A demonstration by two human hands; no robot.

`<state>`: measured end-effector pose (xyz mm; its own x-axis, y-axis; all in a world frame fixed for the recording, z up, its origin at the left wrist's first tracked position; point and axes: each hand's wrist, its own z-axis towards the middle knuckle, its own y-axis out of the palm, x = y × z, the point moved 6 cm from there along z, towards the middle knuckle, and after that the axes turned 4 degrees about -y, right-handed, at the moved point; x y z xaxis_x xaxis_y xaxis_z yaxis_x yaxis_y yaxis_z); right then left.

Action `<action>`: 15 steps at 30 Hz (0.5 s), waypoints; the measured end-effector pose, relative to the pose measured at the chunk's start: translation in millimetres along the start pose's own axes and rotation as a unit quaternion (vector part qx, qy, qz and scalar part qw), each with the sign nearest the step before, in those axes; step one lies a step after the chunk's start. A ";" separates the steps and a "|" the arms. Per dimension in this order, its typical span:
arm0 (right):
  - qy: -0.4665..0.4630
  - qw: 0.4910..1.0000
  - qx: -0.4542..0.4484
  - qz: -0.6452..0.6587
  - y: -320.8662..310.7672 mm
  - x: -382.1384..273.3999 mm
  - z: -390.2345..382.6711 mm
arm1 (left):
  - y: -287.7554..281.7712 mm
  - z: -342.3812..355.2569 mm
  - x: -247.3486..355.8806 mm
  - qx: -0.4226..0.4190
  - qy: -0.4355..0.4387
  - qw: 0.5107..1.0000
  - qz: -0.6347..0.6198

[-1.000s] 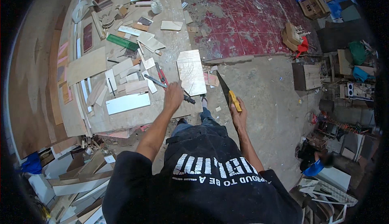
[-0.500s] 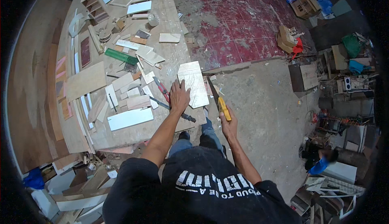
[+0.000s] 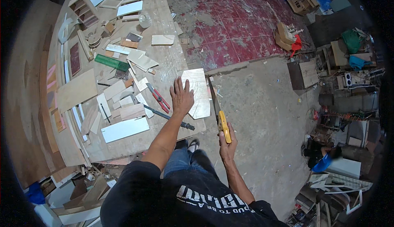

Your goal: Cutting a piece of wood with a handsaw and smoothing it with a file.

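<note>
Near the bench's right edge lies a pale wooden board [image 3: 200, 93] with cut corners and faint lines on it. My left hand [image 3: 182, 99] rests flat on its left side, fingers spread. My right hand [image 3: 228, 147] is closed round the yellow handle of a handsaw [image 3: 223, 124]. The saw's dark blade points away from me along the board's right side; whether it touches the wood I cannot tell. Left of my left hand lie a red-handled tool [image 3: 160, 99], perhaps pliers, and a dark, long rod-like tool [image 3: 168, 117] running under my wrist.
The workbench [image 3: 135, 145] carries several wood offcuts, a white panel [image 3: 125, 129], a green translucent piece [image 3: 111, 62], a clear jar [image 3: 145, 20] and a small shelf frame [image 3: 84, 9]. Boxes [image 3: 303, 73] and scrap line the right side. A person [image 3: 324, 159] is at the lower right.
The whole view has shifted. My right hand and the saw have come back toward me along the board. My left hand's fingers are more spread, and the red-handled tool beside it is less covered.
</note>
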<state>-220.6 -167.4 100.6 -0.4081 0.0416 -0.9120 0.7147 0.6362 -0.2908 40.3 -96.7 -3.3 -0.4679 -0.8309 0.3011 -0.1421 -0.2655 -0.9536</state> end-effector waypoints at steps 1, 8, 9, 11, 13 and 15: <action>-0.066 0.998 0.003 -0.022 2.6 -5.2 6.1 | 1.0 3.9 -1.8 0.002 -0.003 1.000 0.001; -0.116 0.993 -0.021 -0.007 28.2 -24.3 26.4 | 2.2 28.1 -10.7 0.079 -0.002 0.996 -0.041; -0.207 0.978 -0.008 -0.036 31.8 -21.9 29.8 | 2.7 27.6 -9.2 0.079 -0.008 0.996 -0.051; -0.188 0.982 -0.009 0.001 44.3 -7.0 35.5 | 3.6 27.9 -7.4 0.080 -0.014 0.995 -0.057; -0.197 0.980 -0.012 0.028 54.3 -0.8 38.9 | 6.9 26.4 -12.5 0.060 -0.053 0.993 -0.084; -0.170 0.984 -0.031 0.044 62.2 4.5 34.8 | 7.3 25.5 -14.3 0.067 -0.057 0.993 -0.081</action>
<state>-158.2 -154.4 68.3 -0.1250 -0.1552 -0.9800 0.6978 0.6884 -0.1980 68.2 -99.2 -14.4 -0.3455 -0.8200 0.4563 -0.0856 -0.4567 -0.8855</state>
